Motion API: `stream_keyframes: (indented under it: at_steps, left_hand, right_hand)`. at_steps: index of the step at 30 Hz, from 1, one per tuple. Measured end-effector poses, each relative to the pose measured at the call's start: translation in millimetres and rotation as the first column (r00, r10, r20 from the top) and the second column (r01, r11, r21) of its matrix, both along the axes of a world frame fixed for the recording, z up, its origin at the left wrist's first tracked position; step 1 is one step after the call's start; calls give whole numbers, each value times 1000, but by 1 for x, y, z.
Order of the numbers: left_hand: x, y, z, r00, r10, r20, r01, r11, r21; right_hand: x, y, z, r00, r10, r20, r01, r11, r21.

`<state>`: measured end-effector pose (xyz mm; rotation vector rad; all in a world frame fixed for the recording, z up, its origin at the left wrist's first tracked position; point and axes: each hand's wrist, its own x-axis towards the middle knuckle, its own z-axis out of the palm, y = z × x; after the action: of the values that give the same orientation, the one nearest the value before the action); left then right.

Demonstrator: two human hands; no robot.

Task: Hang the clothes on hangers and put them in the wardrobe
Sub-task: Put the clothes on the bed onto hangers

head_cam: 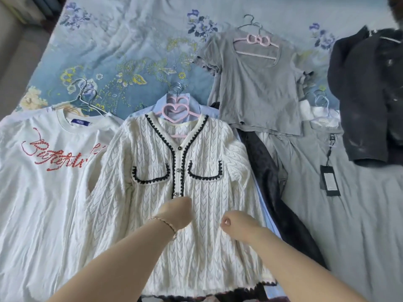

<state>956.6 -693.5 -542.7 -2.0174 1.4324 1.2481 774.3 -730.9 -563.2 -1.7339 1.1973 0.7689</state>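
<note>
At 6 o'clock, left hand and right hand sat curled on cardigan placket. Likely buttoning it to stay on hanger. Pinch unclear, fingers hidden.

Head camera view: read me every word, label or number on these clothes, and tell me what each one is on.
"Butterfl", red script on the white T-shirt; seems so, its end hidden under the cream cardigan.
The blue neck label of the T-shirt: too small to read.
The black hang tag on the grey garment: too blurred to read.
</note>
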Motion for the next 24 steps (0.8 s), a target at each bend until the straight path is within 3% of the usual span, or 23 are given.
stream_keyframes:
  at_steps: [5,9,12,13,14,16,19,22,24]
  left_hand:
    - [-56,-56,22,996,52,-67,-57,995,-76]
    - [-113,-101,32,993,51,-106,-60,995,-85]
    - [-172,-140,40,995,15,-96,-18,999,-27]
    - [-188,-155,39,992,99,-79,-102,994,-31]
    - [-201,-170,33,989,133,-64,-139,986,-92]
    - [-224,-197,24,997,70,41,-62,983,-173]
    - [-250,-229,7,992,100,75,-91,989,-117]
    - [-258,-253,-18,967,243,75,-226,956,-188]
    - [-260,-268,-26,973,204,112,-175,958,-228]
  right_hand:
    - [-65,-53,22,965,-257,52,259,965,-48]
    - [-159,-100,40,942,-336,-7,332,932,-142]
    - [-235,-148,34,935,-347,-72,321,915,-245]
    - [-255,-166,30,932,-353,-85,318,906,-278]
    - [-273,-183,25,931,-354,-88,312,898,-311]
    - [-299,-218,15,933,-352,-77,300,876,-378]
    - [-316,-266,-5,944,-329,-2,295,851,-435]
    - [-313,-312,-30,963,-247,107,268,849,-456]
    - [-306,-339,-51,972,-190,138,232,868,-439]
